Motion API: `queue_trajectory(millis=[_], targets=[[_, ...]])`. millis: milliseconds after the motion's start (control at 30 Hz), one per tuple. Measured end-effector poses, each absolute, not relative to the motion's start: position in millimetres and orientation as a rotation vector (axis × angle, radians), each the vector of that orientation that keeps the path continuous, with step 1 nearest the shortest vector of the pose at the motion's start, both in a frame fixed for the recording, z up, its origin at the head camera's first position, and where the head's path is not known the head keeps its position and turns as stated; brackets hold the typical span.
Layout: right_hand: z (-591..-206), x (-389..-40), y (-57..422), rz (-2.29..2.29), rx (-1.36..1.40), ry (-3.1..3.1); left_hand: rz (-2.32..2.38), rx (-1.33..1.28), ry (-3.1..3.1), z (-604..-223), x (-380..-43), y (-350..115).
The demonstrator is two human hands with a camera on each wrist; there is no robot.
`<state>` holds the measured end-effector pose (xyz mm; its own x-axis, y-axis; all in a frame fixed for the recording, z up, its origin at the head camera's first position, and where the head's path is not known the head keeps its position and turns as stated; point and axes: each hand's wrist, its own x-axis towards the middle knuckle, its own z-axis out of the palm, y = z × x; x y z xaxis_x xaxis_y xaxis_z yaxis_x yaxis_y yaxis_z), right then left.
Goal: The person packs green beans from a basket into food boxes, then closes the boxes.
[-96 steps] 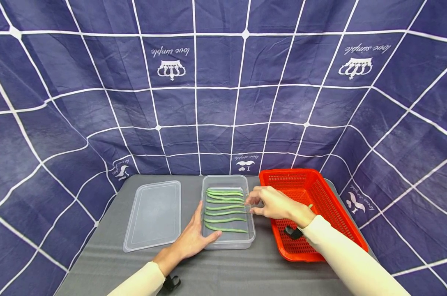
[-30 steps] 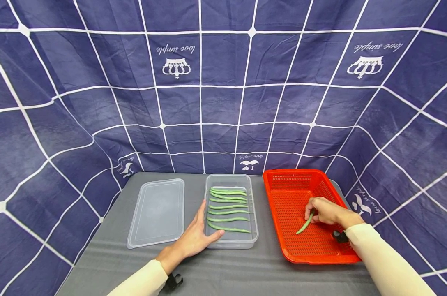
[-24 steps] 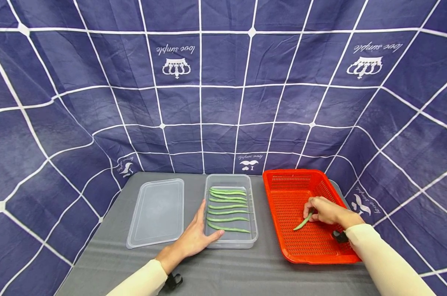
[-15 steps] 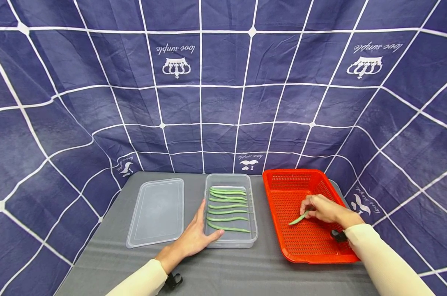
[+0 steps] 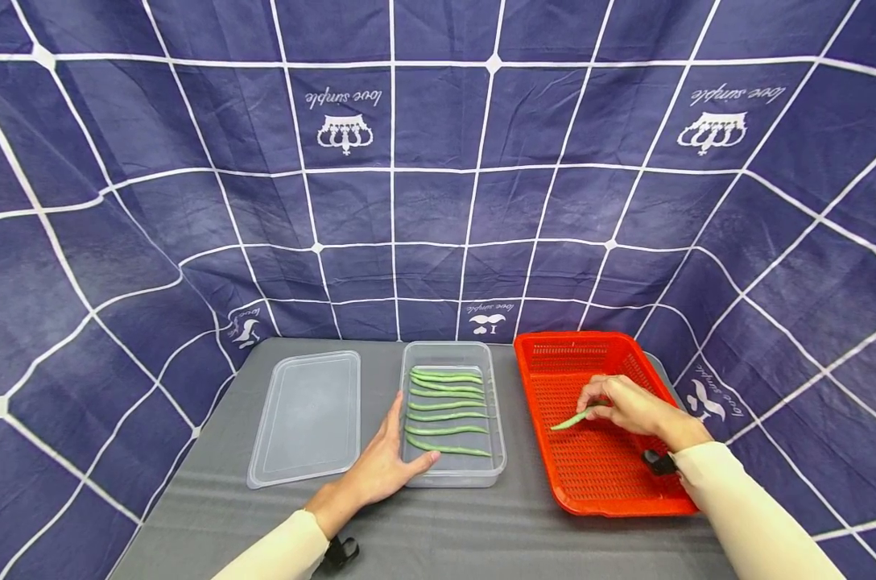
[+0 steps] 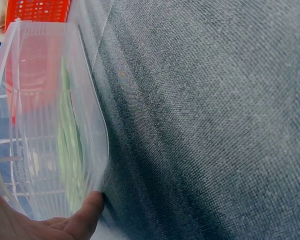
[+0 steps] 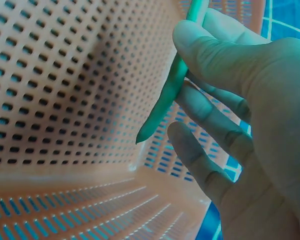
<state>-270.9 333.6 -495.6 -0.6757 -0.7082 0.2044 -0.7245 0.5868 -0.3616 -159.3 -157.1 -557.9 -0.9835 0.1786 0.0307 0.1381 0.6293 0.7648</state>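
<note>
"Fingers point(image 5: 393, 425) nearest you: what are they doing?"

"On my left hand point(image 5: 380, 471) they are lying nearly straight against a clear box point(image 5: 452, 481), thumb at its near left corner. I'd guess they are keeping it from sliding on the grey surface point(image 5: 423, 536)."

"Inside it?"

"Green beans point(image 5: 448, 429) are lying side by side, long axes running left to right, probably for a tidy single layer. A clear lid point(image 5: 310, 419) is lying flat to the left, likely so the box stays uncovered."

"And your right hand point(image 5: 626, 407)?"

"It is pinching one bean point(image 5: 568, 422) between thumb and fingers, within the red basket point(image 5: 605, 487). The long axis is slanting, its free tip pointing left, towards the box, and slightly towards me. Whether it's touching the mesh, I can't tell."

"Farthest off?"

"Patterned blue cloth point(image 5: 438, 205) is hanging behind everything."
</note>
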Motion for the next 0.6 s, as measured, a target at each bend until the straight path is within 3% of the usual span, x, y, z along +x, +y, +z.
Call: queue_trajectory(millis=[600], targets=[[-476.1,-255.9,310.9,0.77,1.182,-2.726,1.337,0.271,2.773,-557.1,-158.4,-157.4]])
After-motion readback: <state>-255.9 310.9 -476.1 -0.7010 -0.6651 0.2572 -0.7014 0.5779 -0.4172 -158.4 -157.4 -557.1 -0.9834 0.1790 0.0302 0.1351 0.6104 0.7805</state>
